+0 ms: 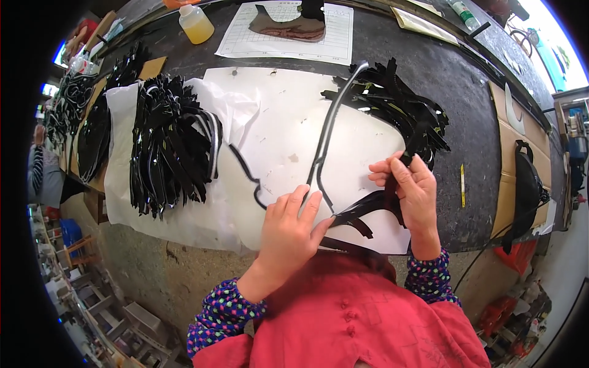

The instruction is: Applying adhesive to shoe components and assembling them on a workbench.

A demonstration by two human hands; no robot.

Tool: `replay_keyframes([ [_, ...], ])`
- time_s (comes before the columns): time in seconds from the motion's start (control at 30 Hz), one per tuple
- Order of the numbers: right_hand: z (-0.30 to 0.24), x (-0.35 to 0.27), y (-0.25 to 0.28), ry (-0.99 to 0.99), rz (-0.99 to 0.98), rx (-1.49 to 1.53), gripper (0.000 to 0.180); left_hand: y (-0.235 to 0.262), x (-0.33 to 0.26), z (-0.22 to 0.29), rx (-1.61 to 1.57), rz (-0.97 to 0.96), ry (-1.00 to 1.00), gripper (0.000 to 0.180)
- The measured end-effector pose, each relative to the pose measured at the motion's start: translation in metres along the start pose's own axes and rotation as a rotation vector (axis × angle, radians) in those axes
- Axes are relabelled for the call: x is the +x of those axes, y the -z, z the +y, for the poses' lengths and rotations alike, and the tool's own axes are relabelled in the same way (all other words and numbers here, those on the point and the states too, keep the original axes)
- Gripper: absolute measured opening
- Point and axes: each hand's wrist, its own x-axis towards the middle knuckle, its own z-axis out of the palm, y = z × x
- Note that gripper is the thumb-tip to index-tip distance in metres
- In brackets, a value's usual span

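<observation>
A glossy black strip piece (362, 207) curves over the white sheet, close to the edge of the table nearest me. Its left end lies at the thumb and forefinger of my left hand (289, 222), which is closed on it. My right hand (415, 191) pinches a black strip (392, 190) between thumb and fingers, a little above the sheet. Whether both hands hold one piece cannot be made out. Beyond my left fingertips, a long strip with a pale grey band and black edges (331, 116) runs away from me. Left of it lies a thin, bent black strip (245, 165).
Black strips are heaped at the left (169, 147) and at the far right (392, 101). A white board (276, 116) covers the middle. Farther back are a bottle of yellow liquid (196, 24) and a gridded paper (230, 46) under a dark cut piece. Cardboard (500, 116) lies right.
</observation>
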Motion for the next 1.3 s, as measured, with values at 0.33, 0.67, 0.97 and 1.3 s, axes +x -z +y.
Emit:
replay_keyframes([
  [0.33,0.028,0.005,0.001,0.026,0.011,-0.052,0.019,0.076,0.028,0.000,-0.213,0.174,0.075,0.021],
  [0.67,0.032,0.005,0.007,0.053,0.006,0.006,0.018,0.154,0.038,0.011,-1.085,0.350,0.521,0.041],
  [0.97,0.017,0.004,-0.005,0.098,-0.042,-0.155,0.021,0.122,-0.021,-0.063,-0.949,0.155,0.806,0.031],
  [1.3,0.035,0.012,-0.089,-0.316,-0.330,0.835,0.019,0.170,-0.037,-0.065,-0.919,0.111,0.723,0.031],
])
